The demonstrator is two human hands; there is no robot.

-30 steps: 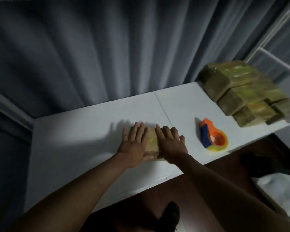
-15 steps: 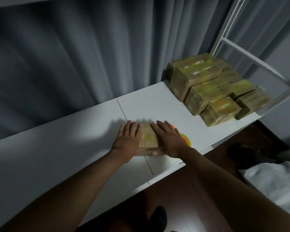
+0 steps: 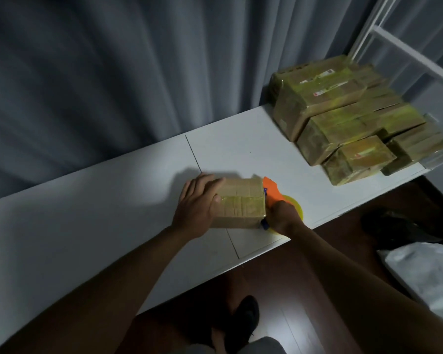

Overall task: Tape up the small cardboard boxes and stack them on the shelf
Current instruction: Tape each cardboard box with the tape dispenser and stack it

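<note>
The right hand [image 3: 283, 217] covered most of the tape dispenser [image 3: 273, 191], so its grip could not be made out. The small box [image 3: 241, 203] hid the dispenser's left part. Labels on the stacked boxes [image 3: 343, 118] were too small to read, and the white shelf frame [image 3: 404, 52] ran off the right edge.

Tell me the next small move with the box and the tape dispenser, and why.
Probably pull the tape dispenser across the box. The right hand grips it against the box's right edge, while the left hand rests on the box's left side and steadies it on the white shelf.
</note>
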